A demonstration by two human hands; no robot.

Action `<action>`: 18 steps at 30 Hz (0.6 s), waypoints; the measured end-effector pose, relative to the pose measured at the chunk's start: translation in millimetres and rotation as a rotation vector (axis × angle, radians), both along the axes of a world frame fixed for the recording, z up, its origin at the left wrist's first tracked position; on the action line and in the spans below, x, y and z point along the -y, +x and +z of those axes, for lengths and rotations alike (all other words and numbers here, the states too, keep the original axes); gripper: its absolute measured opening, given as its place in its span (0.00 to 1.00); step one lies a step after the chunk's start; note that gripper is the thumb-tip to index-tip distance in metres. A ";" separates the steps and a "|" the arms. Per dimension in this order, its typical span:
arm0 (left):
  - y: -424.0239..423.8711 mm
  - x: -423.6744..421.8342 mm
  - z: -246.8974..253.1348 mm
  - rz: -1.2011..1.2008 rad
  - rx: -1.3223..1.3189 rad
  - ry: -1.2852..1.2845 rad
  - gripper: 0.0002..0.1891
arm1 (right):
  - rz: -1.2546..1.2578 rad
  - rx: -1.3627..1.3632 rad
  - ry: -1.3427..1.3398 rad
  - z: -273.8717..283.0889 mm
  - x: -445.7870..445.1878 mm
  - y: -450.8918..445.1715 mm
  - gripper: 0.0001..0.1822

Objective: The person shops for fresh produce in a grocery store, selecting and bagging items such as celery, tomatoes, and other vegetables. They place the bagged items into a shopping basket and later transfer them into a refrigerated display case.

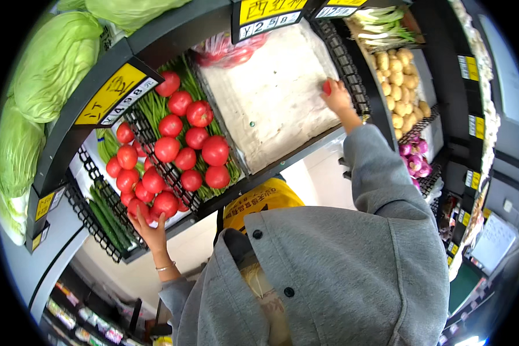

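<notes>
At the right side of the pale display liner (281, 99), my right hand (338, 98) is closed around a red tomato (327, 87), mostly covered by the fingers. My left hand (152, 233), with a bracelet at its wrist, reaches the front of a tomato pile (127, 179). Its spread fingertips touch a tomato (139, 209) at the front edge; whether they grip it is not clear. More tomatoes (195, 137) lie on green beans (151, 113) in the neighbouring section. A clear plastic bag of red produce (231, 48) rests at the liner's far end.
Black mesh dividers (155, 160) separate the sections. Cucumbers (108, 218) lie at left, potatoes (398, 88) and purple onions (415, 159) at right. Lettuces (56, 65) fill the shelf above, whose price signs (112, 93) jut out. A yellow bag (264, 199) is below the front edge.
</notes>
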State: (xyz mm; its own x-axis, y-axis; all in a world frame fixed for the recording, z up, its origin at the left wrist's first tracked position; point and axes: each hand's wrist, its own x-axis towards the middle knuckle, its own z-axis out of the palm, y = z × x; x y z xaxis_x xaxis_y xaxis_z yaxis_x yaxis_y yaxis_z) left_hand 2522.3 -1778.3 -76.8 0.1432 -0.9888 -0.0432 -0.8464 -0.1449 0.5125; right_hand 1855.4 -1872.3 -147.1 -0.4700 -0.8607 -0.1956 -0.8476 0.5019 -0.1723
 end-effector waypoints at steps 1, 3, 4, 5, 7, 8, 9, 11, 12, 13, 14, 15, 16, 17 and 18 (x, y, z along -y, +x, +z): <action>-4.6 -1.7 7.3 0.011 0.008 0.018 0.45 | 0.032 -0.134 0.143 -0.6 6.0 -1.0 0.37; -12.2 0.8 11.8 -0.032 0.175 -0.004 0.44 | -0.042 -0.290 0.232 -24.1 10.2 -33.5 0.26; -13.2 -4.6 9.1 -0.031 0.198 -0.034 0.42 | -0.093 -0.189 0.204 -24.7 17.1 -41.9 0.23; -14.2 -3.4 7.9 -0.044 0.213 -0.070 0.40 | -0.189 -0.001 0.168 -27.1 15.1 -58.0 0.26; -35.0 1.3 25.0 0.045 0.120 -0.107 0.35 | -0.064 -0.081 -0.003 -14.3 10.7 -40.1 0.35; -42.2 1.1 31.4 0.079 0.090 -0.127 0.33 | -0.003 0.020 -0.128 0.7 12.6 -15.5 0.35; -48.8 -0.1 35.0 0.115 0.051 -0.152 0.31 | 0.047 0.214 -0.171 29.5 17.7 25.3 0.33; -57.0 -7.8 35.7 0.194 0.041 -0.171 0.29 | 0.408 0.621 -0.441 81.5 8.9 123.9 0.30; -56.0 -10.2 31.7 0.206 0.027 -0.183 0.29 | 0.526 0.790 -0.320 111.6 2.4 171.0 0.32; -55.1 -9.0 27.5 0.213 0.013 -0.204 0.28 | 0.561 1.020 -0.205 139.8 -4.4 219.6 0.31; -55.9 -2.2 25.5 0.245 -0.055 -0.237 0.27 | 0.684 1.080 -0.184 155.5 -7.9 257.1 0.30; -52.8 3.8 27.0 0.321 -0.148 -0.270 0.26 | 0.843 1.027 -0.259 166.2 -3.4 292.3 0.29; -50.5 10.4 26.4 0.380 -0.255 -0.292 0.26 | 0.958 1.029 -0.344 159.0 2.3 325.8 0.30; -50.5 13.9 20.3 0.442 -0.375 -0.302 0.25 | 1.004 0.964 -0.293 160.8 8.0 359.0 0.29; -9.0 17.8 9.9 0.444 -0.282 -0.222 0.22 | 1.065 1.012 -0.208 152.3 15.9 395.0 0.27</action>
